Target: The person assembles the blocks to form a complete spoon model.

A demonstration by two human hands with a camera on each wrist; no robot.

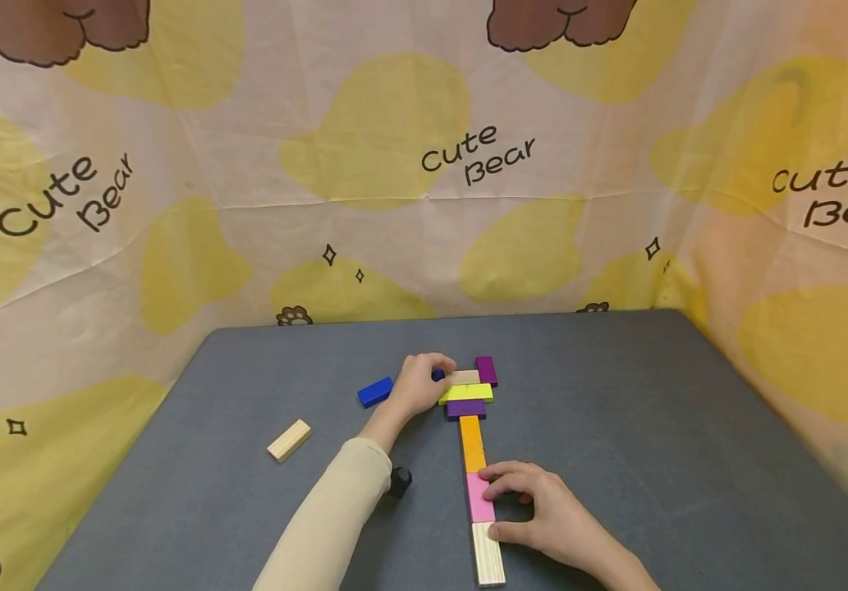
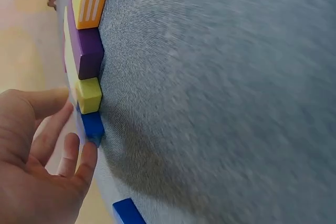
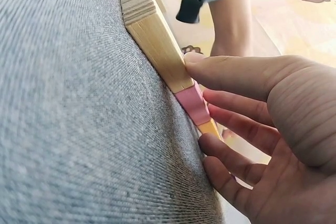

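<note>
My left hand [image 1: 418, 386] reaches to the far end of a line of coloured wooden blocks. Its thumb and fingers are curled about a dark blue block [image 2: 93, 125], beside the end of the yellow block [image 1: 465, 394]. My right hand [image 1: 552, 513] lies along the line's right side. Its thumb tip touches the near plain wood block [image 1: 488, 554], and its curved fingertips rest at the pink block [image 1: 479, 497]. Beyond the pink block run an orange block [image 1: 472, 443] and a crosswise purple block [image 1: 465, 409].
Past the yellow block lie a plain crosswise block [image 1: 464, 377] and a magenta-purple block [image 1: 486, 371]. Left of the line are a loose blue block [image 1: 375, 392] and a plain block [image 1: 290, 441]. Printed cloth [image 1: 364, 164] hangs around the grey table [image 1: 616, 394].
</note>
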